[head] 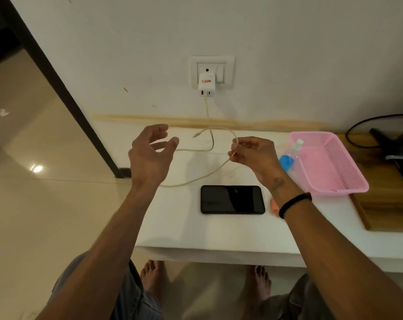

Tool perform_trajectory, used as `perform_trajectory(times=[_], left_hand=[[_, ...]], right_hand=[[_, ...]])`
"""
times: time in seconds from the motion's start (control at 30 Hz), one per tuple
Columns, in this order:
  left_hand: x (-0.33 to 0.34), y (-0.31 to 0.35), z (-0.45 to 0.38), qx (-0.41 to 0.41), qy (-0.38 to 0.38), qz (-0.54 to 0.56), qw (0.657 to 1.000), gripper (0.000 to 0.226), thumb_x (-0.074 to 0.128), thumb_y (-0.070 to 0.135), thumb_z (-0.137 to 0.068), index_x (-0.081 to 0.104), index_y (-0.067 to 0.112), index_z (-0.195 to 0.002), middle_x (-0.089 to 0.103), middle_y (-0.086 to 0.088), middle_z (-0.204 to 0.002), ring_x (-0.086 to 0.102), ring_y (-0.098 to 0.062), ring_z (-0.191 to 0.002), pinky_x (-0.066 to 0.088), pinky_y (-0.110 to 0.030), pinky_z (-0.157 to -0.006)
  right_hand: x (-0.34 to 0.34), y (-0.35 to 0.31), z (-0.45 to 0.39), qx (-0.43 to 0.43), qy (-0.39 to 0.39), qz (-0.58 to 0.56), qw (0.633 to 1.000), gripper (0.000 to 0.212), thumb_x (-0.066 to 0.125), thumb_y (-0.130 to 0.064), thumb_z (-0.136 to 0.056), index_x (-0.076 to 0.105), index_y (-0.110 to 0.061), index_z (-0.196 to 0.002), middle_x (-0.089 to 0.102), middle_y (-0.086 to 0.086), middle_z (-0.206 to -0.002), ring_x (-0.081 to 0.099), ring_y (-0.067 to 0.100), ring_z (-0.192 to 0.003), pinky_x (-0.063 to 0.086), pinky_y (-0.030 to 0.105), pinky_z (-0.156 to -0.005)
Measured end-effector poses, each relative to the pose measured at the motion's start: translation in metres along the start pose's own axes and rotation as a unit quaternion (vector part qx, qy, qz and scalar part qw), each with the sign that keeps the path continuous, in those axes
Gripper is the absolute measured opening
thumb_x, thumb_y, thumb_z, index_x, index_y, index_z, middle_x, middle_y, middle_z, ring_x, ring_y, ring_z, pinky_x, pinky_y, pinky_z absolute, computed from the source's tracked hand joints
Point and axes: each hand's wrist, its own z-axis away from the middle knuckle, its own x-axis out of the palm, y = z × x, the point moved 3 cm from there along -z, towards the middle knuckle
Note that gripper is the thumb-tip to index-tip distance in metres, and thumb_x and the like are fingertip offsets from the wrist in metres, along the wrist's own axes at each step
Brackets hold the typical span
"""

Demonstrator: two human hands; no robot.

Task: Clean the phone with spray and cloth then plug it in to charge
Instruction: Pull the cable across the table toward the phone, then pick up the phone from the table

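A: Start at the left. What is the left hand (150, 153) doing?

B: It hovers over the tabletop (219, 234) with fingers spread and loosely curved, a wide grip holding nothing. The free plug end of the cable (195, 135) lies just beyond its fingertips.

A: And the cable itself?

B: It hangs from the charger (206, 85) in the wall socket (225, 63), then loops loosely across the tabletop. It looks light, thin and floppy, so I judge it will sag and twist. Best taken right behind the plug, where it is stiffer.

A: The phone?

B: The phone (232, 199) lies flat, screen up, near the front edge, between the two forearms. It looks smooth and glossy, probably slippery and breakable; hold it by the long edges.

A: The right hand?

B: The right hand (253, 155) pinches the cable mid-loop between thumb and fingers, a narrow grip, well short of the plug.

A: Anything in the way?

B: A spray bottle (290, 153) leans in the pink basket (348, 181) just right of that hand. Something orange (274, 205), possibly the cloth, peeks out beside the wrist. A wooden board (385, 204) sits further right. Nothing lies between plug and phone.
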Motion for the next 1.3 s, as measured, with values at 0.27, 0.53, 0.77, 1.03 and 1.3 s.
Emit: perform_trajectory(times=[0.27, 0.53, 0.77, 1.03, 1.3], left_hand=[[-0.001, 0.003, 0.010, 0.017, -0.059, 0.022, 0.998, 0.019, 0.068, 0.038, -0.097, 0.079, 0.023, -0.097, 0.080, 0.007, -0.080, 0.076, -0.008, -0.074, 0.064, -0.039, -0.082], [0.024, 0.014, 0.030, -0.129, -0.270, 0.195, 0.934, 0.055, 0.041, 0.060, -0.105, 0.076, 0.020, -0.118, 0.082, -0.009, -0.098, 0.078, -0.022, -0.086, 0.063, -0.035, -0.081], [0.010, 0.004, 0.027, -0.223, -0.180, 0.201, 0.937, 0.054, 0.037, 0.058, -0.106, 0.074, 0.019, -0.116, 0.044, 0.005, -0.052, 0.036, -0.009, -0.043, 0.041, -0.023, -0.047], [0.006, -0.008, 0.026, -0.143, -0.215, 0.113, 0.959, 0.042, 0.056, 0.050, -0.103, 0.077, 0.015, -0.111, 0.075, 0.002, -0.068, 0.062, -0.009, -0.054, 0.057, -0.023, -0.060], [0.015, -0.023, 0.040, -0.122, -0.271, -0.062, 0.953, 0.027, 0.045, 0.010, -0.106, 0.070, 0.016, -0.115, 0.081, -0.005, -0.094, 0.080, -0.019, -0.080, 0.064, -0.037, -0.081]], right_hand=[[-0.004, -0.039, 0.041, -0.074, 0.049, -0.081, 0.993, 0.018, 0.077, 0.003, -0.087, 0.071, 0.006, -0.104, 0.074, 0.017, -0.087, 0.077, 0.035, -0.083, 0.062, 0.034, -0.078], [0.054, -0.015, 0.121, -0.121, -0.129, 0.320, 0.931, 0.008, 0.081, -0.023, -0.086, 0.074, -0.027, -0.089, 0.077, -0.013, -0.084, 0.075, 0.004, -0.076, 0.061, 0.019, -0.074], [0.065, 0.003, 0.125, -0.060, -0.239, 0.419, 0.874, 0.030, 0.082, -0.034, -0.084, 0.075, -0.028, -0.113, 0.076, -0.011, -0.104, 0.071, 0.001, -0.088, 0.055, 0.015, -0.078], [0.011, 0.002, 0.094, 0.008, -0.172, 0.639, 0.750, 0.047, 0.077, -0.021, -0.084, 0.062, -0.019, -0.129, 0.061, 0.004, -0.123, 0.061, 0.021, -0.105, 0.053, 0.030, -0.087], [0.017, 0.016, 0.083, 0.018, -0.183, 0.691, 0.699, 0.049, 0.079, -0.013, -0.080, 0.057, -0.017, -0.123, 0.059, 0.007, -0.118, 0.061, 0.026, -0.107, 0.055, 0.043, -0.094]])
